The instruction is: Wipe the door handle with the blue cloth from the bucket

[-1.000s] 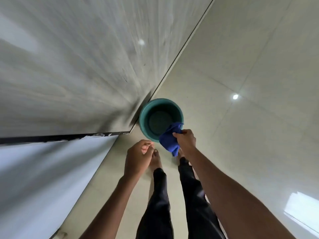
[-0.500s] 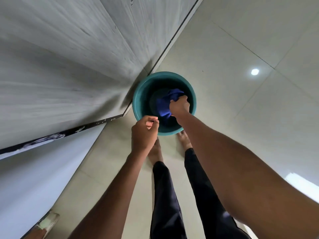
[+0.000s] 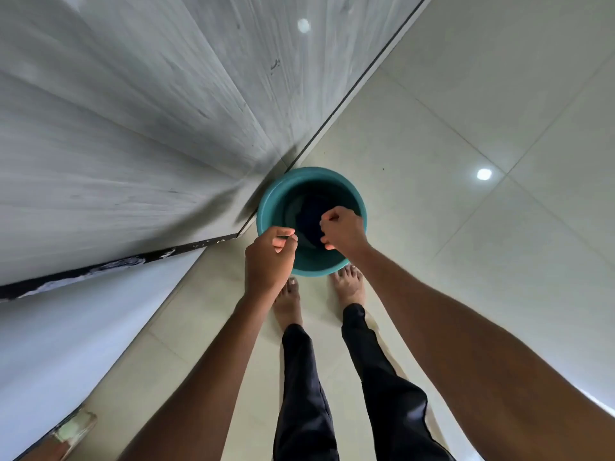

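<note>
A teal bucket [image 3: 266, 214] stands on the tiled floor, right in front of my bare feet and against the grey wall panel. The blue cloth [image 3: 309, 212] lies dark inside it, partly hidden by my hands. My right hand [image 3: 342, 232] hovers over the bucket's mouth with its fingers curled and nothing in them. My left hand [image 3: 269, 261] is loosely closed above the bucket's near left rim, thumb against forefinger, holding nothing. I cannot make out a door handle for certain.
A grey wood-grain panel [image 3: 133, 128] fills the left side and meets a white surface [image 3: 66, 344] at a dark edge. A shiny pale object [image 3: 73, 430] shows at the bottom left. Glossy cream floor tiles [image 3: 466, 227] spread to the right.
My right hand carried the blue cloth down into the bucket and let it go; the cloth now lies inside. My left hand moved up to the bucket's rim.
</note>
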